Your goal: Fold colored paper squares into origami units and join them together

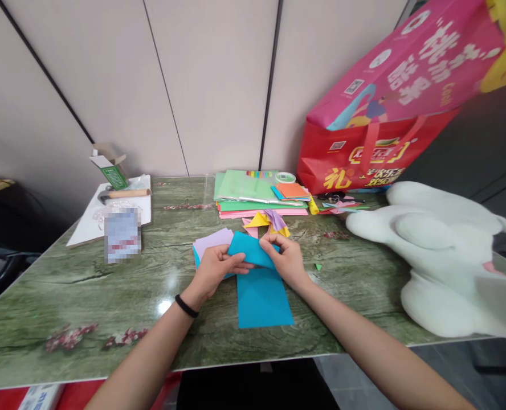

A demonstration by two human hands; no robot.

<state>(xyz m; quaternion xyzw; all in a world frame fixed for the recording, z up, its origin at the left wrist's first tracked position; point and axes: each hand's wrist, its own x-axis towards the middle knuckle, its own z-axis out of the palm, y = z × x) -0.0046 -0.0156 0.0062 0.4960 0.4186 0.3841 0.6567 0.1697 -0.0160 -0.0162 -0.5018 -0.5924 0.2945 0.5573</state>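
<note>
Nearest: bare forearms (364, 336). Btwn these: flat blue sheet (264, 302). L hand (212, 267) & R hand (288, 262), both pinching blue paper (249, 249), held near sheet's far end. Current step: prob. folding; called for next: matched edges, then firm crease.

A big red bag (347, 154) stands on the table (86, 302). A pink bag (407, 68) shows above it. A white soft toy (445, 245) lies in front of it. Far to its left are a hammer (129, 193) and a little green box (114, 177). The dark thing (334, 197) just before it may be scissors.
</note>
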